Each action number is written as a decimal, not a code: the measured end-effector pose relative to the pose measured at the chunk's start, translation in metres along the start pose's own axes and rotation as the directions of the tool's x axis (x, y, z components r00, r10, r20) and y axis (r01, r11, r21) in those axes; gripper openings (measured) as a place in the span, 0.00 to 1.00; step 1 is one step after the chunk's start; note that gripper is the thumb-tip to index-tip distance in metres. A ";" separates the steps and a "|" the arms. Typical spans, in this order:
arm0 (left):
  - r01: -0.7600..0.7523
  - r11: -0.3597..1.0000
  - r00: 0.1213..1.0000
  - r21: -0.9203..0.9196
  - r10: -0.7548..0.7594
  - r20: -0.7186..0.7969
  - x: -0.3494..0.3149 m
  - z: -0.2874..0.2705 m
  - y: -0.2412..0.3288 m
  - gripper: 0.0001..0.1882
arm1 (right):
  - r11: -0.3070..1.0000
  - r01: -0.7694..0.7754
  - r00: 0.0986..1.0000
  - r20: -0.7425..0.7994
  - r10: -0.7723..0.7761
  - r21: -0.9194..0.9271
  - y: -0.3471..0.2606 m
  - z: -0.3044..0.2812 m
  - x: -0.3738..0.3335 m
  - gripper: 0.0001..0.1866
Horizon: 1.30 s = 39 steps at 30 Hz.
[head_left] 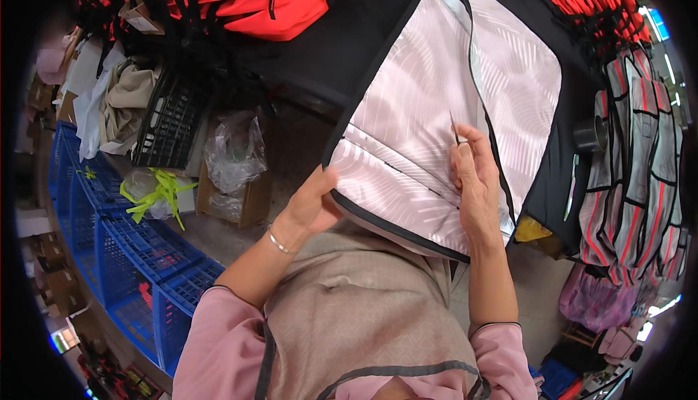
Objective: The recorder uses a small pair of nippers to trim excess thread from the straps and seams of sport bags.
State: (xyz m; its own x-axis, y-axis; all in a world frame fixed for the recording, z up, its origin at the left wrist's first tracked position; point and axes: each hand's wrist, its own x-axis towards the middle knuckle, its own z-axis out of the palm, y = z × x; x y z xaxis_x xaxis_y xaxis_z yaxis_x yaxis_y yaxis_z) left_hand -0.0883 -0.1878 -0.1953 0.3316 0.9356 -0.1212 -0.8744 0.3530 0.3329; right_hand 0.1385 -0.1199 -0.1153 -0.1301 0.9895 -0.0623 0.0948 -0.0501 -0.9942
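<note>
A pale pink, leaf-patterned fabric bag [422,87] with black edging lies tilted over the black-covered table's near side, its lower end by my lap. Along its right part a long black-edged opening [476,73] gapes and shows silvery lining near the top. My left hand [314,200] holds the bag's lower left edge, thumb on top and fingers hidden beneath. Over the bag's lower right part, my right hand [474,174] is closed on thread snips [453,122], with only a thin pointed blade showing. The blade points away from me above the pink fabric.
Red bags with black straps [269,0] are piled on the far left of the black table cover [349,29]. Grey bags with red stripes [632,160] hang at right. Blue plastic crates [116,254], a black crate [178,116] and a cardboard box with clear plastic [236,160] stand at left.
</note>
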 end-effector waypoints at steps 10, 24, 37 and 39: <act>0.058 0.991 0.914 0.118 -0.006 -0.405 -0.009 0.040 -0.089 0.35 | 0.985 -0.049 0.999 0.028 0.045 0.167 0.022 0.014 -0.003 0.15; 0.093 0.985 0.978 0.144 -0.063 -0.201 0.027 0.043 -0.067 0.20 | 0.653 0.412 0.857 0.028 -0.514 -0.635 0.006 -0.029 -0.054 0.22; 0.088 0.989 0.974 0.115 -0.061 -0.218 0.027 0.045 -0.070 0.20 | 0.376 0.465 0.765 0.151 -0.626 -0.801 0.011 -0.025 -0.043 0.15; 0.113 0.988 0.972 0.106 -0.087 -0.220 0.027 0.045 -0.069 0.20 | 0.362 0.458 0.765 0.153 -0.626 -0.812 0.010 -0.025 -0.043 0.15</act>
State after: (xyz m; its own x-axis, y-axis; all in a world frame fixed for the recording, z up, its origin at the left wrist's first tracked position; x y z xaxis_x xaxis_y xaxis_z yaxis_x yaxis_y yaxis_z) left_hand -0.0031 -0.1867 -0.1791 0.3206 0.8793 -0.3521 -0.7888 0.4537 0.4146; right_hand 0.1692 -0.1593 -0.1205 -0.3095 0.7675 0.5614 0.7760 0.5451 -0.3173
